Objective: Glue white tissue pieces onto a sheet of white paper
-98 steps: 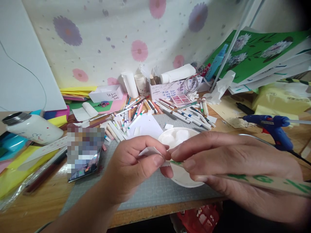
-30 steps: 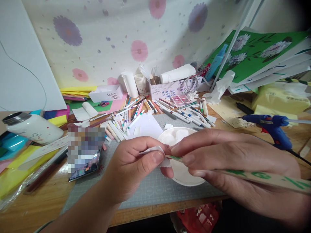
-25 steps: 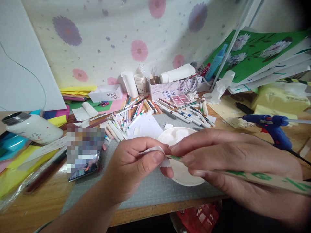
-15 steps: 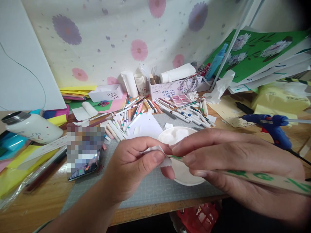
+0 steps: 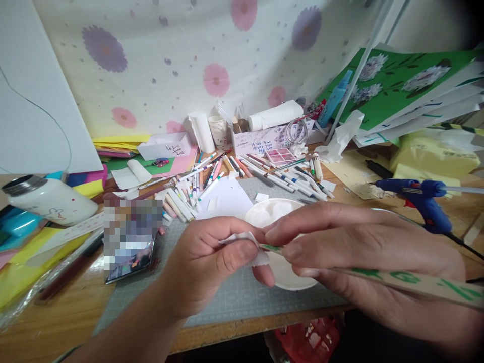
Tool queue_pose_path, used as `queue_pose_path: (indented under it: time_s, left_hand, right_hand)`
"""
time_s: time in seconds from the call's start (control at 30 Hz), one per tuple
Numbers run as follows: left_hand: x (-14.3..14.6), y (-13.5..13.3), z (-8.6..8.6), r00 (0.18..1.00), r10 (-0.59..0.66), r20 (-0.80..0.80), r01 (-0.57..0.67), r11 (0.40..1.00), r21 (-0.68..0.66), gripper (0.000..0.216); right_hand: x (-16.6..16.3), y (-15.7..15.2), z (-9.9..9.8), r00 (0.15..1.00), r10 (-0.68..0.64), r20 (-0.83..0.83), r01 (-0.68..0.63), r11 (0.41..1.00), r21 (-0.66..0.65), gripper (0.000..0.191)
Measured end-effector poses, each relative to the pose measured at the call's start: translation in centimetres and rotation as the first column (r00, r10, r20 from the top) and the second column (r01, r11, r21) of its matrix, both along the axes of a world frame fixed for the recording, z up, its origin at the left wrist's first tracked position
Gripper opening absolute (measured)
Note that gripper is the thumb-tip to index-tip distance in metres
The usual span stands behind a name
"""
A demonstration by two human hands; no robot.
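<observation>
In front of me my left hand (image 5: pixel 223 254) is closed, its thumb and index finger pinching a small piece of white paper (image 5: pixel 244 236) with a ragged lower edge. My right hand (image 5: pixel 355 252) grips a long, narrow beige strip with green print (image 5: pixel 404 276), which runs back past the palm to the right edge of view. The strip's tip meets the white paper between both sets of fingertips; the exact contact is hidden. Beneath the hands sits a round white palette (image 5: pixel 260 213) with shallow wells, partly covered by them.
A grey cutting mat (image 5: pixel 219 310) lies under the palette. Many markers (image 5: pixel 212 171) are scattered behind it. On the left are a phone (image 5: pixel 136 264) and an uncapped bottle (image 5: pixel 49 201); on the right, a blue glue gun (image 5: pixel 423 191). A red bag (image 5: pixel 313 338) hangs below the table edge.
Both hands keep their grip on the paper and the strip. My right hand has shifted slightly left, and the white paper has tilted a little.
</observation>
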State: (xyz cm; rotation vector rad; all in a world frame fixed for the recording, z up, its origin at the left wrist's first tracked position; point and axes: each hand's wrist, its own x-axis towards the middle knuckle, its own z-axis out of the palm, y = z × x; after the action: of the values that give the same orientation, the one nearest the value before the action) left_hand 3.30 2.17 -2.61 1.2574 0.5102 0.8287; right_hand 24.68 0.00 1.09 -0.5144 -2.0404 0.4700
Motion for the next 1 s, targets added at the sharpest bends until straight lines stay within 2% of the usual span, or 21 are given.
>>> queue_pose_path:
  time_s: [0.27,0.43,0.6,0.77,1.0]
  left_hand:
    - [0.2,-0.1,0.0,0.999,-0.039,0.024,0.039,0.999,0.001,0.008]
    - [0.3,-0.2,0.0,0.998,-0.045,0.031,0.045,0.999,0.019,0.007]
    - [0.5,-0.1,0.8,1.000,-0.013,-0.009,0.014,0.993,0.118,0.006]
    - [0.9,0.0,1.7,0.996,0.053,-0.071,-0.032,0.963,0.269,0.008]
    - [0.7,0.1,1.5,0.982,0.097,-0.159,-0.033,0.932,0.361,0.016]
  right_hand:
    - [0.2,0.0,0.2,0.999,0.001,0.042,-0.002,1.000,0.017,0.015]
    - [0.3,0.1,0.3,0.990,-0.040,0.133,0.034,0.998,0.045,0.016]
    - [0.1,-0.2,-0.1,0.992,-0.079,0.094,0.077,0.997,0.022,0.015]
    - [-0.1,-0.2,-0.2,0.995,-0.050,0.086,0.049,0.999,0.011,0.015]
    - [-0.3,0.1,0.0,0.989,-0.025,0.147,0.017,0.998,0.053,0.013]
